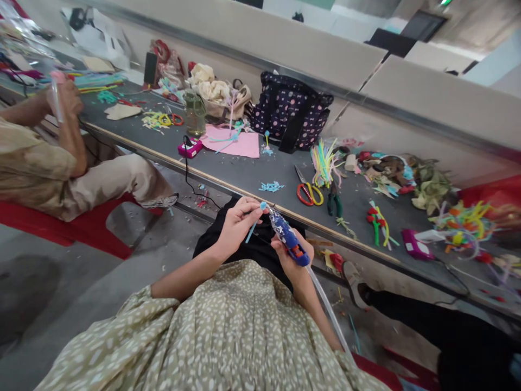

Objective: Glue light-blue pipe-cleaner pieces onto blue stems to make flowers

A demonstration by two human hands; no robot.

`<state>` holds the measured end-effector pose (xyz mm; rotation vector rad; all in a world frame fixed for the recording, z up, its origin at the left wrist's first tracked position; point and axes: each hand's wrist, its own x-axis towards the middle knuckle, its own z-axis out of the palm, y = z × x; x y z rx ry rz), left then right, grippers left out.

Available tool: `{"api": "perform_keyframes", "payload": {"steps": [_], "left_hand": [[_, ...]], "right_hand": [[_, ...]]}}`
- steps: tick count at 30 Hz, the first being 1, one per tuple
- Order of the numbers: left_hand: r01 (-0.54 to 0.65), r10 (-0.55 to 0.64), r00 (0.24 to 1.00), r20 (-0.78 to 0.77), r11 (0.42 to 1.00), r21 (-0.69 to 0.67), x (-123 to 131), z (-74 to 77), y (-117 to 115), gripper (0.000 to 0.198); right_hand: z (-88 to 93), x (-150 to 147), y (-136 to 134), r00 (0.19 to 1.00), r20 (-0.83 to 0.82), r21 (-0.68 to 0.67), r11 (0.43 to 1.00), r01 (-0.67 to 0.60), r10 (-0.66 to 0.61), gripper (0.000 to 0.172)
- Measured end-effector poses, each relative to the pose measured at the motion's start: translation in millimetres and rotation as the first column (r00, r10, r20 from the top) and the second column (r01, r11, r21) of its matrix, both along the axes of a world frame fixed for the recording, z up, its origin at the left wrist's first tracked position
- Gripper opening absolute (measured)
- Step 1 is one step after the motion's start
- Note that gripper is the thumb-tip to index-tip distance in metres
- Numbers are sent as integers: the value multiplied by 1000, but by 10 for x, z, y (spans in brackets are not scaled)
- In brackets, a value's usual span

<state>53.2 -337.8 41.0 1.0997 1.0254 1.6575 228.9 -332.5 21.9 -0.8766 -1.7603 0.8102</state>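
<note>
Over my lap, my left hand [240, 221] pinches a blue pipe cleaner [251, 232] with a small light-blue tuft at its top. My right hand [293, 255] is wrapped round a blue hot glue gun [288, 237] with an orange trigger and bits stuck along its barrel. The gun's nozzle points at the tuft, close to my left fingertips; whether it touches, I cannot tell. A long clear glue stick [331, 309] trails out of the gun's rear. On the table just beyond lies a small heap of blue cut pieces [271, 187].
Scissors [309, 191] and green-handled pliers [334, 203] lie on the dark table [232, 174]. Behind stand a bundle of pipe cleaners [324, 163], a dotted bag [291, 111] and pink paper [244, 142]. A co-worker [40, 146] sits at left; another person's leg [407, 312] is at right.
</note>
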Motion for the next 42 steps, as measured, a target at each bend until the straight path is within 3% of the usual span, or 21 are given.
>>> {"api": "perform_keyframes", "payload": {"steps": [5, 13, 32, 42], "left_hand": [[16, -16, 997, -72, 1000, 1, 0, 4, 8, 26], [-67, 64, 986, -155, 998, -18, 14, -6, -20, 26], [-142, 203, 923, -326, 969, 202, 2, -27, -23, 17], [-146, 225, 909, -350, 960, 237, 3, -5, -34, 14]], "right_hand": [[14, -3, -15, 1000, -16, -18, 1000, -11, 11, 14], [-6, -1, -6, 1000, -14, 1, 1000, 16, -16, 19], [7, -1, -2, 995, 69, 135, 989, 64, -74, 25], [4, -3, 8, 991, 100, 175, 982, 69, -87, 28]]}}
